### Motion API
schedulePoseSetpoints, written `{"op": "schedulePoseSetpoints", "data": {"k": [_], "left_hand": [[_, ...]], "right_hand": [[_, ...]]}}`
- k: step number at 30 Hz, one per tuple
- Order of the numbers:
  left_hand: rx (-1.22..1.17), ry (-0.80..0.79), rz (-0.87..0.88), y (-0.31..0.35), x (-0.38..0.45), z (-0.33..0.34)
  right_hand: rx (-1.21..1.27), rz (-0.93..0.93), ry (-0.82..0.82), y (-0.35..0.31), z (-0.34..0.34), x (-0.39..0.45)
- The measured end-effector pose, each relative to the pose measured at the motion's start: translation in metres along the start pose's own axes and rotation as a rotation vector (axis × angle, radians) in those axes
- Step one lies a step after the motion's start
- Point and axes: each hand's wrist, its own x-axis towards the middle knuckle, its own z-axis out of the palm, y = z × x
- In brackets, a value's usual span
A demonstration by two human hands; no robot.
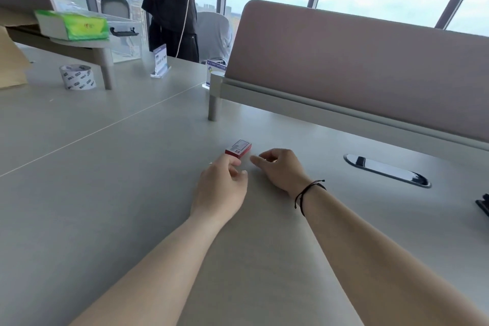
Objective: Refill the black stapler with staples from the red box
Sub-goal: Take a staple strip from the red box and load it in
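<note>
A small red box [238, 149] with a white label lies flat on the grey desk [119, 193], just in front of both hands. My left hand [221, 185] rests on the desk with fingers loosely curled, its fingertips touching the box's near edge. My right hand [277, 168] sits just right of the box, fingers curled and apart, holding nothing. A black object [483, 204], cut off by the right edge of the view, may be the stapler; too little of it shows to tell.
A pink desk divider [357, 66] stands behind the box on a grey post [214, 103]. A dark oval cable port [386, 171] lies to the right. At the far left are a tape roll [77, 77], a green tissue pack [74, 24] and two sign holders. A person in dark clothes [173, 5] stands beyond the desk.
</note>
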Motion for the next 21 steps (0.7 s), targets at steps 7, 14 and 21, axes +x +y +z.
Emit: {"op": "schedulePoseSetpoints", "data": {"k": [7, 14, 21], "left_hand": [[0.054, -0.004, 0.165, 0.003, -0.009, -0.002], [0.010, -0.088, 0.311, 0.049, -0.050, -0.014], [-0.025, -0.430, 0.677, 0.128, -0.149, -0.038]], "right_hand": [[0.381, 0.102, -0.128, 0.008, -0.044, -0.072], [0.615, 0.164, -0.188, 0.037, -0.100, -0.163], [0.827, 0.205, -0.240, 0.050, -0.150, -0.273]]}}
